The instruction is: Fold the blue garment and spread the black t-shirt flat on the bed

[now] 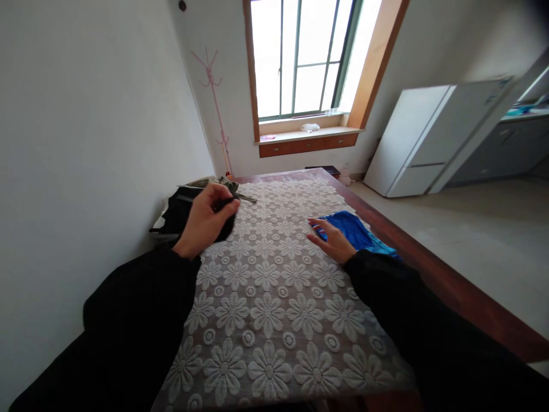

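Under left hand (205,220), dark garment (182,210) half-hidden.

A black garment (182,213) lies bunched at the table's left edge; blue cloth (354,229) lies flat opposite.

A long brown wooden table (450,286) runs from the person toward the window wall, its left edge against the wall, with a white lace floral tablecloth (266,309) spread over it. The left hand (206,220) sits at the table's far left on a black fabric bundle (180,213). The right hand (332,240) lies right of centre, touching a blue folded cloth (355,232) near the right edge. Behind the table stands a wood-framed window (306,57); a white refrigerator (424,134) stands far right.
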Tool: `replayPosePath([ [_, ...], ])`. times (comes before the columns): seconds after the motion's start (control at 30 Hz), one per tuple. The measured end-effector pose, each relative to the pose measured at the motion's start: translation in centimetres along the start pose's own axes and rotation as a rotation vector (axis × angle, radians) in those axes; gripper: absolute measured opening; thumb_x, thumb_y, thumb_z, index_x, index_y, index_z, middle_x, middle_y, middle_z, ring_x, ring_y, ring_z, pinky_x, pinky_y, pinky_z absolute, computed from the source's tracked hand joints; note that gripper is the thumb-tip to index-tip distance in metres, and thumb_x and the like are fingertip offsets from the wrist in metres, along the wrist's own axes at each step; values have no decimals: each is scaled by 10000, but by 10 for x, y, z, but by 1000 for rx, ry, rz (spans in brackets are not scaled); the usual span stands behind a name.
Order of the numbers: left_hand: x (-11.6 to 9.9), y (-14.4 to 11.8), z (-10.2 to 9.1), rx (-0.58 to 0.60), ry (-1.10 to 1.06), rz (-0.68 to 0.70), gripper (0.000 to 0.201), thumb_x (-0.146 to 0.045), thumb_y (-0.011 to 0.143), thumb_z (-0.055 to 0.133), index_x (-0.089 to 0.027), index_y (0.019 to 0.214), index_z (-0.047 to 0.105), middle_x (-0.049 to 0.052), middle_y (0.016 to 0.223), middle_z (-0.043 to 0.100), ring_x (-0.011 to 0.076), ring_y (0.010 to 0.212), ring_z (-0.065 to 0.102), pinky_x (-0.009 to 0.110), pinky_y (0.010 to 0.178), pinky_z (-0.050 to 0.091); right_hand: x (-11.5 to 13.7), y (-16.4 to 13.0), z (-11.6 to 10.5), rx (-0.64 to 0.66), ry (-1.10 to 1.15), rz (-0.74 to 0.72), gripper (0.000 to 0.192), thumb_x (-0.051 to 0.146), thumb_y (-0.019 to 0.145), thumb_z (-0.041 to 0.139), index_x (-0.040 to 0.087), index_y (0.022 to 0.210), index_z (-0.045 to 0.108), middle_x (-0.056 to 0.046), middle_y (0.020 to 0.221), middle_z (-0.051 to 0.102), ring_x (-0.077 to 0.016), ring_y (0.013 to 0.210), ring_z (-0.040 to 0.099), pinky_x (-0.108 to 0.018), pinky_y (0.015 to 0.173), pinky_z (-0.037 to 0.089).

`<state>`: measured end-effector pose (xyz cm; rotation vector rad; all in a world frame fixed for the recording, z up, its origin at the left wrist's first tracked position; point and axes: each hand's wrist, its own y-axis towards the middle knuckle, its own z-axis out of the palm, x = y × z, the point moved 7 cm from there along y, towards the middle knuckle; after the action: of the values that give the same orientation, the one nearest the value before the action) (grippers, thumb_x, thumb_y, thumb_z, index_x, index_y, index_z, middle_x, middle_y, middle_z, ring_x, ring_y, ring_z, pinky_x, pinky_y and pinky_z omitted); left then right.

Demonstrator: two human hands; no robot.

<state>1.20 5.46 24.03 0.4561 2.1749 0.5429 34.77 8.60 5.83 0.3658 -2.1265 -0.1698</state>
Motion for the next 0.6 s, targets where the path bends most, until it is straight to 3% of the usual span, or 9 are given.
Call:
replayPosePath([
  [0.03, -21, -13, 13, 173, -38, 43, 198, -389, 953, 590, -270, 1111, 602, 45, 1085, 693, 221, 1028, 676, 408, 915, 568, 16, -13, 17, 78, 106, -14, 670, 608, 962, 539, 323, 1557, 424, -111, 1482, 586, -345, 1325, 567, -587, 1105, 462],
  [0.1, -47, -41, 33, 466, -63, 106, 252, -379, 961, 587, -289, 1189, 648, 58, 1180, 710, 254, 1180, 658, 434, 997, 547, 40, -43, 51, 243, 343, 2, 685, 620, 982, 503, 351, 1595, 357, -88, 1473, 600, -331, 1308, 591, -551, 1041, 530],
  [0.17, -45, -63, 41, 612, -71, 134, 286, -333, 970, 565, -300, 1236, 666, 55, 1258, 710, 260, 1272, 626, 439, 1071, 514, 51, -71, 73, 330, 447, 55, 689, 612, 960, 563, 379, 1582, 379, -54, 1522, 563, -331, 1407, 508, -541, 1099, 494],
  [0.23, -16, -77, 41, 619, -51, 133, 336, -243, 954, 525, -291, 1256, 663, 45, 1309, 702, 244, 1296, 617, 429, 1136, 473, 50, -91, 82, 346, 431, 106, 733, 588, 914, 653, 374, 1568, 398, -53, 1521, 564, -328, 1431, 486, -533, 1145, 455],
  [0.33, 53, -93, 38, 563, 89, 103, 499, -92, 836, 469, -255, 1272, 647, 50, 1351, 683, 217, 1329, 591, 412, 1213, 396, 35, -103, 76, 275, 324, 107, 822, 521, 829, 773, 330, 1546, 419, -84, 1461, 611, -344, 1383, 535, -537, 1171, 426],
  [0.43, 113, -111, 38, 556, 214, 59, 534, -75, 792, 478, -231, 1275, 642, 78, 1369, 668, 215, 1341, 581, 400, 1201, 411, 14, -107, 65, 207, 250, 117, 721, 490, 812, 785, 283, 1450, 520, -95, 1405, 647, -358, 1349, 559, -551, 1185, 399],
  [0.5, 136, -121, 39, 551, 296, 53, 487, -130, 828, 531, -227, 1293, 638, 98, 1418, 637, 239, 1360, 563, 431, 1199, 413, 2, -109, 62, 213, 284, 160, 711, 496, 804, 791, 266, 1426, 534, -100, 1391, 653, -358, 1322, 579, -557, 1170, 414],
  [0.6, 148, -126, 41, 514, 470, 125, 545, -169, 854, 578, -237, 1394, 591, 108, 1549, 530, 291, 1472, 436, 550, 1256, 282, -3, -109, 61, 213, 326, 183, 732, 516, 738, 851, 265, 1375, 590, -91, 1383, 661, -370, 1324, 572, -554, 1168, 419],
])
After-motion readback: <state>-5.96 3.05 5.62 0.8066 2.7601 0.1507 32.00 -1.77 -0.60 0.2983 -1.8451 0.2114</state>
